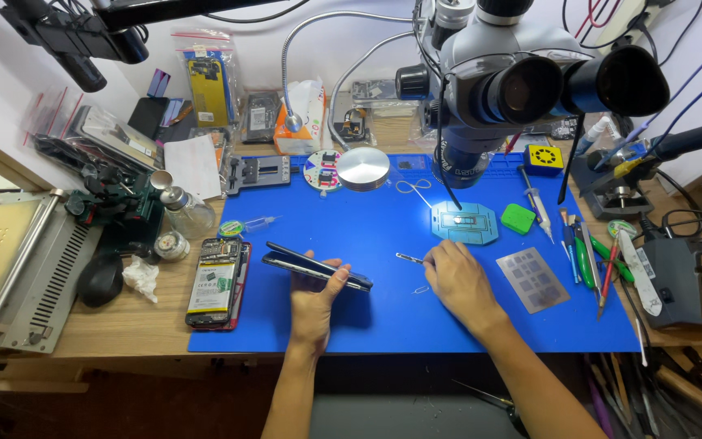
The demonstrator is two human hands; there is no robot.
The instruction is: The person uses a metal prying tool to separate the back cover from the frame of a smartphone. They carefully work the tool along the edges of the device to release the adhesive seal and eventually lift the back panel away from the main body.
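The left hand (312,302) is holding a dark phone (317,267) up on its edge above the blue mat (383,325); its grip is closing around the phone, thumb on the right end, fingers underneath; the phone is sitting near the middle of the mat, a bit to the left. The right hand (458,280) is resting on the mat just right of the phone; its fingers are pinching tweezers (409,258), and the thin metal tip is pointing left and far. An open phone (217,284) is lying flat at the left edge of the mat, on the worktop (115,325). A light blue plate (465,223) is lying far from the right hand, under the big microscope (522,81). A grey stencil (532,280) is lying to the right; a green block (518,219) is sitting just beside the plate.
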